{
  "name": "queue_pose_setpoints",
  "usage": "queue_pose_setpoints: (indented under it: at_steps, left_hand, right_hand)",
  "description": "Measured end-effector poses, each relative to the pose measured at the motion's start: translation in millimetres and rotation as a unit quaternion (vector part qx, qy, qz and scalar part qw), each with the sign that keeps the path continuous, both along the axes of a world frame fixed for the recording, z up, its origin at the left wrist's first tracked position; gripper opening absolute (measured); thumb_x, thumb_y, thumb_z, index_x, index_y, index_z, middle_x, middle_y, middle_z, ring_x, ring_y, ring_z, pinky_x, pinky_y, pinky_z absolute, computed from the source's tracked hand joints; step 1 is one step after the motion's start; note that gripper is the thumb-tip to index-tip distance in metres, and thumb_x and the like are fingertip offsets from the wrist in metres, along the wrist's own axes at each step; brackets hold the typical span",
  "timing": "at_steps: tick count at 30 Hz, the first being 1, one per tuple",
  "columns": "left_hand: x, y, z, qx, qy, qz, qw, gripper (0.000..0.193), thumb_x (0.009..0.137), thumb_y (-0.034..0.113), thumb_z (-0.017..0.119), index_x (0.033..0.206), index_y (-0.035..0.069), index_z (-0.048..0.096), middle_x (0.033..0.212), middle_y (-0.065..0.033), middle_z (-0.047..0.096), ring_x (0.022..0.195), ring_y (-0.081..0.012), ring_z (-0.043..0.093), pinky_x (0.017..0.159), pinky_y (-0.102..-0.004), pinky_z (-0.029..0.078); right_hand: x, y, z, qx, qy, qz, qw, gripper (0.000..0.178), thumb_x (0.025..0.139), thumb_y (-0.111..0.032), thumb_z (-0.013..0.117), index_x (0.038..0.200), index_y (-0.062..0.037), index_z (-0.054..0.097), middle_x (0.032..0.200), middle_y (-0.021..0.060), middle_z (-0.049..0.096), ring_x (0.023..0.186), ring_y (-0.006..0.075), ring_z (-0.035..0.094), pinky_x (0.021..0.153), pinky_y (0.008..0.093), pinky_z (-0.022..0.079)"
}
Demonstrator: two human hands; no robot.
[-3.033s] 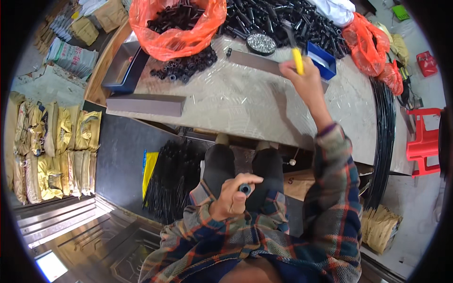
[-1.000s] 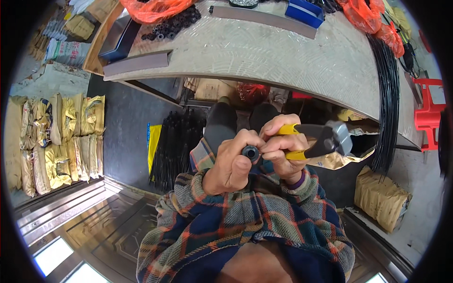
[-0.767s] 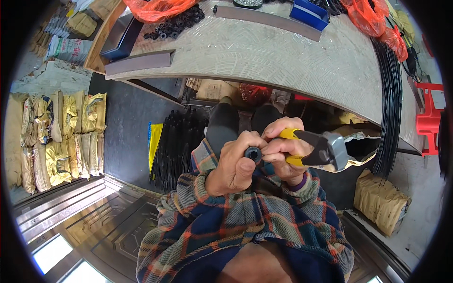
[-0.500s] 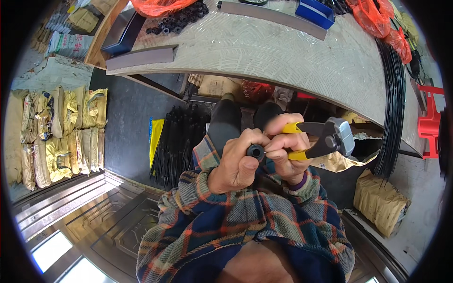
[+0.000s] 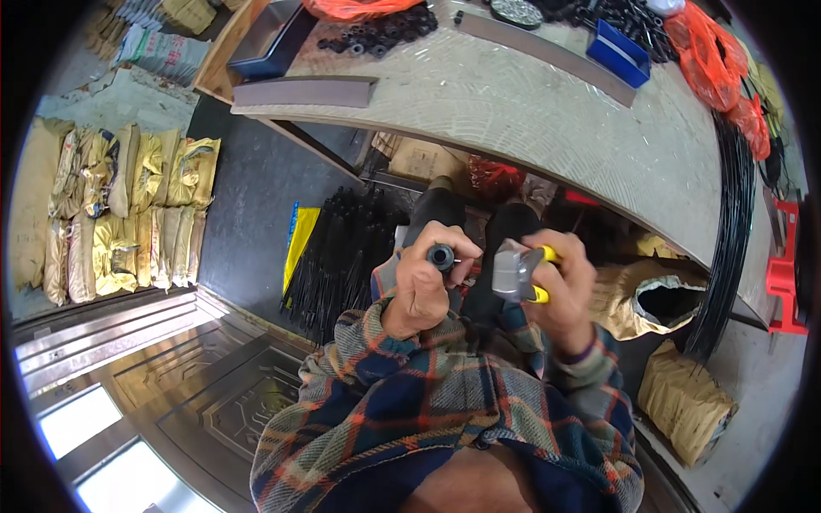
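Currently, both hands work above the lap, outside the near edge of the tabletop (image 5: 522, 107). The left hand (image 5: 422, 291) has its fingers curled around a black tube (image 5: 440, 256), the thumb pressed to its side and the round open end facing up. Just to the right, apart from the tube, the right hand (image 5: 566, 291) wraps its fingers around the grips of 1 pair of yellow-handled pliers (image 5: 516, 272), metal head pointing left; blur hides how far the jaws stand apart. Along the tabletop's near left corner lies a gray bar (image 5: 304, 91), with a dark blue tray (image 5: 269, 41) behind it. Black rings (image 5: 380, 34) sit toward the far edge, a blue bin (image 5: 619, 54) stands farther right, and thin black rods (image 5: 727, 231) hang past the right edge.
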State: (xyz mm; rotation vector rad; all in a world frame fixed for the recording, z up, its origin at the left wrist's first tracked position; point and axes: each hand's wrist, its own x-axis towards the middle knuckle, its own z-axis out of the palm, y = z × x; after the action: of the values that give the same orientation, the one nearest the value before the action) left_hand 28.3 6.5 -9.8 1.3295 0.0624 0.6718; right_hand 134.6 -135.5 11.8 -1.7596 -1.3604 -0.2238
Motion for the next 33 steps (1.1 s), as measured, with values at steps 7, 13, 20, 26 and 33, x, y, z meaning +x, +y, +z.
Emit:
queue_pose_setpoints:
  at_steps: [7, 13, 20, 26, 33]
  left_hand:
    - [-2.4, -1.6, -0.2, 0.030, 0.055, -0.017, 0.998, 0.067, 0.085, 0.062, 0.031, 0.089, -0.003, 0.046, 0.071, -0.0059, 0.045, 0.060, -0.0086, 0.040, 0.054, -0.0227, 0.032]
    - [-4.7, 0.3, 3.7, 0.044, 0.029, -0.012, 0.999, 0.057, 0.090, 0.052, 0.031, 0.096, -0.002, 0.049, 0.073, -0.0044, 0.048, 0.058, -0.0079, 0.044, 0.052, -0.0223, 0.034]
    - [-12.2, 1.4, 16.5, 0.047, 0.111, -0.017, 0.993, 0.071, 0.086, 0.063, 0.027, 0.096, -0.004, 0.049, 0.083, -0.0074, 0.052, 0.063, -0.0068, 0.045, 0.056, -0.0190, 0.036]
    - [-11.5, -0.8, 12.8, 0.066, 0.086, 0.005, 0.994, 0.071, 0.087, 0.060, 0.024, 0.100, -0.005, 0.049, 0.086, -0.0089, 0.053, 0.070, -0.0094, 0.048, 0.064, -0.0220, 0.040]
    - [-9.2, -0.4, 7.5, 0.108, 0.084, 0.020, 0.990, 0.071, 0.089, 0.057, 0.023, 0.107, -0.006, 0.050, 0.089, -0.0104, 0.053, 0.076, -0.0115, 0.051, 0.068, -0.0234, 0.041]
  right_hand:
    - [12.4, -17.8, 28.3, -0.209, -0.185, -0.008, 0.960, 0.022, 0.060, -0.005, 0.069, 0.080, -0.0041, 0.060, 0.088, 0.0099, 0.055, 0.069, 0.0227, 0.055, 0.053, 0.0306, 0.043]
    - [14.8, -11.9, 48.0, -0.260, -0.254, -0.043, 0.931, 0.034, 0.070, -0.008, 0.058, 0.104, -0.0059, 0.059, 0.107, 0.0102, 0.051, 0.097, 0.0241, 0.054, 0.084, 0.0405, 0.040]
    - [10.7, -11.0, 61.1, -0.309, -0.320, -0.067, 0.893, 0.043, 0.075, -0.010, 0.052, 0.118, -0.0054, 0.053, 0.113, 0.0099, 0.047, 0.104, 0.0233, 0.050, 0.095, 0.0445, 0.034]
    - [18.2, -8.2, 78.0, -0.322, -0.368, -0.008, 0.873, 0.030, 0.070, -0.012, 0.054, 0.098, -0.0013, 0.055, 0.104, 0.0139, 0.049, 0.090, 0.0258, 0.051, 0.076, 0.0388, 0.041]
    - [31.4, -7.4, 70.5, -0.376, -0.190, 0.136, 0.897, 0.018, 0.065, -0.004, 0.056, 0.081, 0.0005, 0.049, 0.094, 0.0168, 0.048, 0.077, 0.0280, 0.050, 0.069, 0.0378, 0.043]
